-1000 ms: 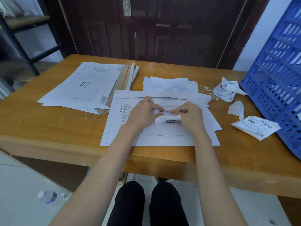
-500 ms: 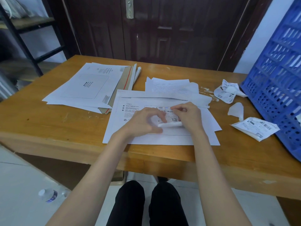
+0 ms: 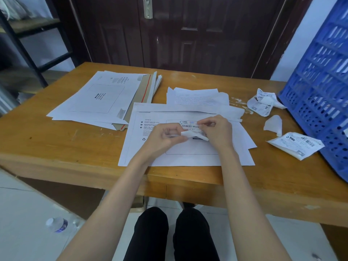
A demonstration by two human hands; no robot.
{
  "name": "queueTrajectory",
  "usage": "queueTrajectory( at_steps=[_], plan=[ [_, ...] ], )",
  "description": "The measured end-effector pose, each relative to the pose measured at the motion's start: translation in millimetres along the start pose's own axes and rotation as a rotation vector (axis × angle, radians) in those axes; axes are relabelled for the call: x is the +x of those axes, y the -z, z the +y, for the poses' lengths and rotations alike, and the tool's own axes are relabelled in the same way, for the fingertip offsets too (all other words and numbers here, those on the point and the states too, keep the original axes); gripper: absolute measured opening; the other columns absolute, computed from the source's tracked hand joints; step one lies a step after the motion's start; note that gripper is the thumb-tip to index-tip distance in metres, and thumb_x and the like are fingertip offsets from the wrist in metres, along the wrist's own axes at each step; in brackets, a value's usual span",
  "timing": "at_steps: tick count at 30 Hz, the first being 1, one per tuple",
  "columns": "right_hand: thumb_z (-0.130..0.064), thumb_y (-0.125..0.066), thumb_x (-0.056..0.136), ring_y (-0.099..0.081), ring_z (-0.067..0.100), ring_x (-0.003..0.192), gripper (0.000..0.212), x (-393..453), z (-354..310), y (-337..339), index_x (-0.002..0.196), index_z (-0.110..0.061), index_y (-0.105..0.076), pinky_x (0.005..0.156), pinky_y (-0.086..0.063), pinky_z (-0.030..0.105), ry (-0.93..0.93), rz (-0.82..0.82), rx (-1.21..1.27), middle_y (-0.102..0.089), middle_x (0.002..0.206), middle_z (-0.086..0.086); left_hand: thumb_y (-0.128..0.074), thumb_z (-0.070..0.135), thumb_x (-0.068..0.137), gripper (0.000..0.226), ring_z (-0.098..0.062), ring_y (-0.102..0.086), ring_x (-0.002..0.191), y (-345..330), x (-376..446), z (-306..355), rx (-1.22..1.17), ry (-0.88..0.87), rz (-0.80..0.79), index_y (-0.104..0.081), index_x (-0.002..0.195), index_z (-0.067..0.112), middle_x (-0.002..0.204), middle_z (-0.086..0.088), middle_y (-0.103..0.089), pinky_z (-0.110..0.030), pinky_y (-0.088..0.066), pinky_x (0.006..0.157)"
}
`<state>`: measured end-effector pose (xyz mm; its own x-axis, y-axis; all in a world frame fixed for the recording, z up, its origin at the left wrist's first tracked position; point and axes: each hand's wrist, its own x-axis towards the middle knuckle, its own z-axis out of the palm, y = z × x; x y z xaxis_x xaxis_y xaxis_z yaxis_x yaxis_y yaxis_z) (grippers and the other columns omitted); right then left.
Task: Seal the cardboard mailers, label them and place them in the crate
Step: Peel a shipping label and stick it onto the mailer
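Thin, floppy, sticky label [image 3: 190,127] on the mailer [image 3: 169,155], pinched by right hand [image 3: 216,132]; backing strip [image 3: 185,134] seemingly pinched by left hand [image 3: 165,134]. Best held by edges; creases easily.

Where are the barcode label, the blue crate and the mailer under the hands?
barcode label [image 3: 190,126], head view, on its barcode strip.
blue crate [image 3: 318,76], head view, on its perforated side wall.
mailer [image 3: 143,147], head view, on its bare left part.

White mailer [image 3: 169,153], black print; label [image 3: 190,126] black barcode stripes; blue crate [image 3: 320,95]; tan table [image 3: 56,140].
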<state>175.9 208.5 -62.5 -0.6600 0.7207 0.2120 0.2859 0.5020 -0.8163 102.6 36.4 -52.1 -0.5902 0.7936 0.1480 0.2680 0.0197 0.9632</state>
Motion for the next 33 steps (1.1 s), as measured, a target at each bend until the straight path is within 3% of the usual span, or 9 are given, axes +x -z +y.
queueTrajectory(
  at_steps=[2, 5, 7, 11, 19, 26, 30, 33],
  plan=[
    [-0.010, -0.069, 0.083, -0.055, 0.005, 0.076, 0.012, 0.1, 0.6, -0.1, 0.086, -0.019, -0.076, 0.065, -0.044, 0.015, -0.003, 0.000, 0.000, -0.058, 0.090, -0.006, -0.070, 0.006, 0.085, 0.013, -0.001, -0.065, 0.075, -0.2, -0.6, 0.3, 0.008, 0.017, -0.011, -0.066, 0.084, -0.007, 0.087, -0.003, -0.074, -0.013, -0.045, 0.066],
    [-0.011, -0.068, 0.082, -0.053, 0.001, 0.069, 0.013, 0.9, 0.2, 1.2, 0.084, -0.021, -0.076, 0.061, -0.040, 0.011, -0.021, -0.017, -0.003, -0.056, 0.078, -0.014, -0.071, 0.007, 0.082, 0.009, 0.000, -0.065, 0.100, -0.8, 0.3, -5.9, 0.057, 0.046, -0.019, -0.070, 0.083, -0.002, 0.094, 0.002, -0.075, -0.027, -0.050, 0.089],
    [-0.013, -0.071, 0.081, -0.056, -0.001, 0.068, 0.010, 2.0, -1.3, 3.4, 0.082, -0.022, -0.076, 0.063, -0.041, 0.013, -0.046, -0.044, 0.016, -0.059, 0.072, -0.017, -0.071, 0.005, 0.080, 0.005, -0.001, -0.064, 0.106, -2.3, 0.9, -10.0, 0.109, 0.030, -0.010, -0.073, 0.082, 0.000, 0.094, 0.005, -0.075, -0.032, -0.050, 0.097],
    [-0.024, -0.079, 0.071, -0.063, 0.004, 0.074, 0.006, 3.7, -4.1, 2.9, 0.074, -0.024, -0.074, 0.066, -0.046, 0.018, -0.102, -0.073, 0.042, -0.070, 0.076, -0.010, -0.071, 0.006, 0.079, 0.004, 0.003, -0.063, 0.105, -2.7, 1.6, -12.6, 0.190, -0.001, -0.011, -0.074, 0.079, 0.003, 0.093, 0.010, -0.075, -0.034, -0.050, 0.098],
    [-0.018, -0.076, 0.072, -0.064, 0.008, 0.080, 0.009, 6.1, -9.4, -1.7, 0.070, -0.025, -0.072, 0.068, -0.047, 0.022, -0.201, 0.008, 0.035, -0.071, 0.078, -0.008, -0.076, 0.009, 0.075, 0.007, 0.000, -0.061, 0.111, 2.8, 0.1, -14.2, 0.143, 0.017, -0.093, -0.077, 0.082, 0.008, 0.098, 0.007, -0.075, -0.042, -0.044, 0.105],
    [-0.028, -0.071, 0.080, -0.057, 0.011, 0.076, 0.008, -1.6, -12.6, -2.7, 0.081, -0.021, -0.069, 0.055, -0.036, 0.019, -0.107, 0.011, -0.100, -0.062, 0.082, -0.005, -0.074, 0.042, 0.077, 0.020, 0.004, -0.061, 0.108, -0.6, -1.9, -3.5, 0.085, 0.108, -0.044, -0.080, 0.078, 0.022, 0.091, 0.008, -0.075, -0.041, -0.039, 0.108],
    [-0.030, -0.073, 0.080, -0.051, 0.010, 0.081, 0.024, -12.1, -13.1, -4.1, 0.098, -0.015, -0.064, 0.070, -0.041, 0.023, -0.017, -0.071, -0.184, -0.047, 0.102, -0.003, -0.064, 0.048, 0.085, 0.033, -0.001, -0.063, 0.107, 0.5, -0.9, -2.1, 0.104, 0.121, -0.067, -0.080, 0.076, 0.021, 0.093, 0.009, -0.075, -0.042, -0.038, 0.108],
    [-0.023, -0.074, 0.082, -0.050, 0.011, 0.089, 0.026, -19.7, -12.1, 1.1, 0.104, -0.014, -0.065, 0.081, -0.047, 0.027, -0.001, -0.109, -0.124, -0.045, 0.104, -0.003, -0.058, 0.054, 0.085, 0.042, -0.001, -0.060, 0.110, 3.7, 2.9, 1.4, 0.123, 0.151, -0.107, -0.080, 0.075, 0.019, 0.095, 0.011, -0.075, -0.040, -0.034, 0.111]
  ],
)
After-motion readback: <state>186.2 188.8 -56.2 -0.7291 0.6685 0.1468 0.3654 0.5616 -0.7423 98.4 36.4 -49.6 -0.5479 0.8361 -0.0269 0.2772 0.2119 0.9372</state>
